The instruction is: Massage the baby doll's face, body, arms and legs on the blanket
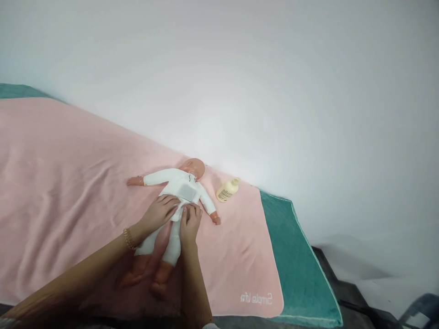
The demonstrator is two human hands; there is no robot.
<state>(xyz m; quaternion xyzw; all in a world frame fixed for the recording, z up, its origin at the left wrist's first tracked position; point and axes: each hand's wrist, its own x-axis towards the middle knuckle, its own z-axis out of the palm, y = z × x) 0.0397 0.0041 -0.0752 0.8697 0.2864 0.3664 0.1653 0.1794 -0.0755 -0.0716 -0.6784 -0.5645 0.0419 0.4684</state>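
A baby doll [192, 170] lies face up with its arms spread, its head toward the wall and its feet toward me. It wears a white top [164, 176] with a grey rectangular patch [187, 192] on the chest, and white trousers [172, 249]. My left hand [161, 212] is at the doll's waist on the left, fingers bent together on the lower edge of the top. On the other side, my right hand [190, 224] has its fingers curled round the top's hem. My hands and forearms partly cover the doll's waist and legs.
A pale yellow bottle [226, 190] lies tilted beside the doll's arm, near the white wall [274, 91]. Under the doll is a pink blanket [233, 260] with printed lettering, over a green cloth [295, 256]. Dark furniture parts [356, 297] show at the lower right.
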